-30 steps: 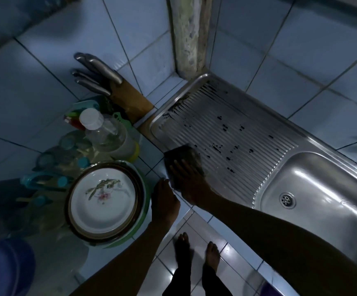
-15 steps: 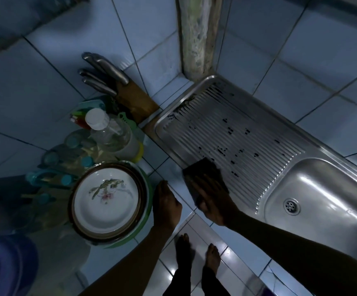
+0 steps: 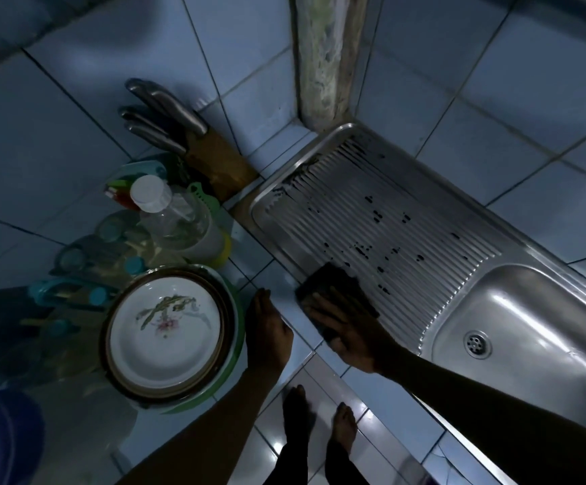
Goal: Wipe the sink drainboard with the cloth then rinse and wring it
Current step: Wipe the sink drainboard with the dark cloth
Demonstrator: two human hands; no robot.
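A ribbed steel drainboard point(image 3: 382, 218) runs from the wall corner down to the sink basin point(image 3: 529, 330); dark specks dot its ridges. A dark cloth point(image 3: 333, 280) lies on the drainboard's near edge. My right hand point(image 3: 345, 325) presses flat on the cloth with straight fingers. My left hand point(image 3: 267, 327) rests palm down on the tiled counter just left of the drainboard, holding nothing.
A stack of plates point(image 3: 167, 327) sits at the left on the counter. Behind it stand a clear bottle point(image 3: 169, 215), several teal-lidded containers and a knife block point(image 3: 214, 162). The basin drain point(image 3: 477, 343) is at the right. My bare feet point(image 3: 316, 414) show on the floor below.
My right hand has slid the cloth along the drainboard's near edge toward the basin. My left hand has stayed on the counter.
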